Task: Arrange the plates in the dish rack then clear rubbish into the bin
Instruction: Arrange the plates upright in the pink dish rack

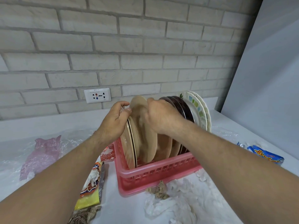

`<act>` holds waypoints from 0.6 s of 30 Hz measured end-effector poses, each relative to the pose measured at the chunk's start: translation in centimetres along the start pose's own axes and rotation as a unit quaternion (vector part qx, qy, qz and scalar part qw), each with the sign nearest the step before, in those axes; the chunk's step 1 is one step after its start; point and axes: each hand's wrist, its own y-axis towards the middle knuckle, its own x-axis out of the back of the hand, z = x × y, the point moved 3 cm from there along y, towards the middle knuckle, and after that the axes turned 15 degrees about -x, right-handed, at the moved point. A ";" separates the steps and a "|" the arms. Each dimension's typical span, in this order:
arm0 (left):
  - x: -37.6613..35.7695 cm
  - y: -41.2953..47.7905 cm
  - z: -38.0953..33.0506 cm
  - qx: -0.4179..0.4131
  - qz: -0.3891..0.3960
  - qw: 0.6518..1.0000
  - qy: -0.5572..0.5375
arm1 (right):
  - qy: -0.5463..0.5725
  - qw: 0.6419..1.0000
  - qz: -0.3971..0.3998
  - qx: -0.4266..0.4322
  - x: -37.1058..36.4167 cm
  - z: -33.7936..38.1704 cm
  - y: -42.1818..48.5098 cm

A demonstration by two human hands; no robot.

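Clearly rigid and breakable, the beige plate (pixel 142 126) suits its 12 o'clock rim, where right hand (pixel 159 117) pinches; left hand (pixel 115 120) clasps neighbouring gold-rimmed plates (pixel 130 143) in the pink dish rack (pixel 155 173).

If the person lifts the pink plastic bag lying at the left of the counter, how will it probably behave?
The pink plastic bag lies crumpled and thin, almost see-through, so it is probably floppy and will hang limp rather than keep its shape. It looks very light, so a push may slide or flutter it. It seems unlikely to break; whether it is slippery cannot be told.
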 end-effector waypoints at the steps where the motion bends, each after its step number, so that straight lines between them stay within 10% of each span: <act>1: 0.0 -0.1 0.1 0.009 -0.002 1.000 -0.007 | 0.008 1.000 -0.005 -0.010 0.7 -0.3 0.3; 18: 0.1 0.2 0.9 0.008 0.011 1.000 -0.014 | -0.054 0.998 0.037 -0.008 -3.4 -1.0 -0.1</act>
